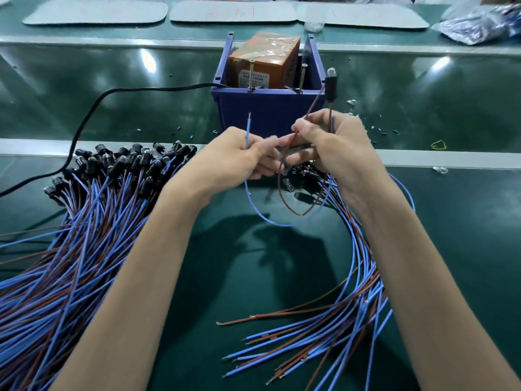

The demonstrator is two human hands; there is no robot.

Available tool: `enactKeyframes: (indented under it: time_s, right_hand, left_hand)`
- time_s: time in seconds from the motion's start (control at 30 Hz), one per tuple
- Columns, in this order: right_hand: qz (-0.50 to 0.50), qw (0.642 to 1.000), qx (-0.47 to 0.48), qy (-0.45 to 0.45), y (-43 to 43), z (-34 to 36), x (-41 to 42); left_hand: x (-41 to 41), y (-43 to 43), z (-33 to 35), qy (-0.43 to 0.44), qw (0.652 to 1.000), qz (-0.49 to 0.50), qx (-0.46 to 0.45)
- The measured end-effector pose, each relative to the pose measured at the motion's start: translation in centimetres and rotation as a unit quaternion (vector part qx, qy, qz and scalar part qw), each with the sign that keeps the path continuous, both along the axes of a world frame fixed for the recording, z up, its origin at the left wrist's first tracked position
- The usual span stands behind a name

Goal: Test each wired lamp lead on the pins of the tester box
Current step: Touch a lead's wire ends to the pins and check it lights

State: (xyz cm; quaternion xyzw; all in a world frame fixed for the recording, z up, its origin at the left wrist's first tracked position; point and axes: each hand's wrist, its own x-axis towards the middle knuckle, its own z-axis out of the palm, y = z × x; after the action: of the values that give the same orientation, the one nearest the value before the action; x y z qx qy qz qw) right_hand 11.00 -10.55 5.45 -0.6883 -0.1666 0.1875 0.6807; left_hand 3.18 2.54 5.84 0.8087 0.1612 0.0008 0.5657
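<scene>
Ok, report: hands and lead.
Left hand pinches blue wire, tip up. Right hand grips brown wire, lamp above. Leads short of tester box pins. Path clear.

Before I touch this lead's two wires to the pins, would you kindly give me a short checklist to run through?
1. Blue wire pinched in the left hand, bare tip up and free: ok.
2. Brown wire held in the right hand, bare tip ready: cannot tell, the tip is hidden.
3. Both pins on the tester box upright and uncovered: ok.
4. Wire tips touching the pins: not ok, both are short of the box.
5. Lamp in plain view above the right hand: ok.
6. Black cable reaches the box, power on: cannot tell.
</scene>
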Motion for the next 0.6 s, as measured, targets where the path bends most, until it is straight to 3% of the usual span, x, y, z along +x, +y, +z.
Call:
enactKeyframes:
  time_s: [0.2,0.6]
  right_hand:
    - [-0.036,0.999,-0.008,-0.030,0.3,0.2,0.2]
    - [-0.068,0.997,0.001,-0.022,1.2,0.6,1.2]
  left_hand:
    - [0.2,1.9,0.1,-0.007,0.992,0.114,0.050]
    - [0.0,1.1,1.1,-0.089,0.971,0.150,-0.166]
